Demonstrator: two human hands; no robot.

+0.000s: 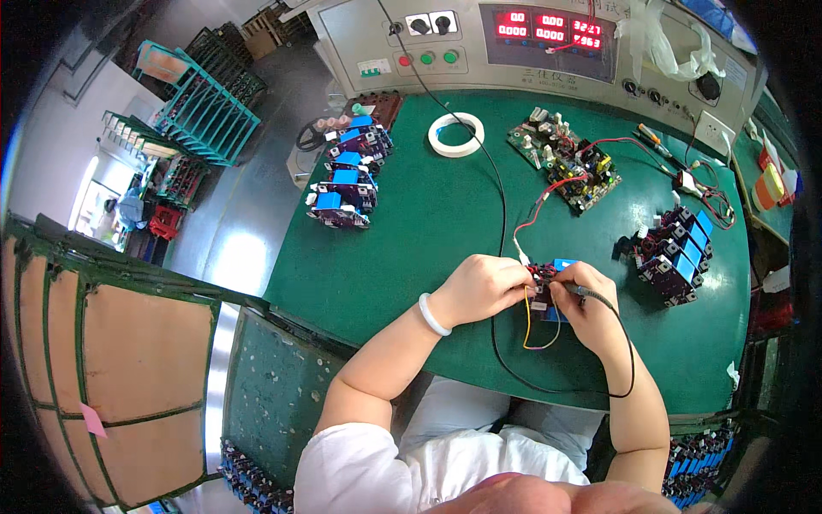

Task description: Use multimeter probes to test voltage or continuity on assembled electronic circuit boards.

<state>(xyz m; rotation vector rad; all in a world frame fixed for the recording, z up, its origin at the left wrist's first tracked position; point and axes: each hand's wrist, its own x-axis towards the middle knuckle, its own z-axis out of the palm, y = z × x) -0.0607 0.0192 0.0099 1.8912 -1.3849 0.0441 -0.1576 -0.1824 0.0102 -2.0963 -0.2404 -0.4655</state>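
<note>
A small circuit board (539, 304) with blue blocks lies on the green table (385, 265), between my hands and partly covered by my fingers. My left hand (488, 287) pinches at the board's left side, by its wires; exactly what it grips is hidden. In my right hand (592, 304), closed fingers hold a slim dark probe (579, 291) trailing a black cable (501, 206); its tip is hidden at the board. A thin yellow wire (527, 330) loops down between the hands. A red wire (535, 214) runs from the board to a larger circuit board (569, 158).
Several blue-topped boards stand in a row at the left (345, 176), and another group (676, 257) is at the right. Behind are a white tape roll (455, 152), a screwdriver (651, 135) and a test console (368, 43) with red displays. Green racks (205, 116) stand far left.
</note>
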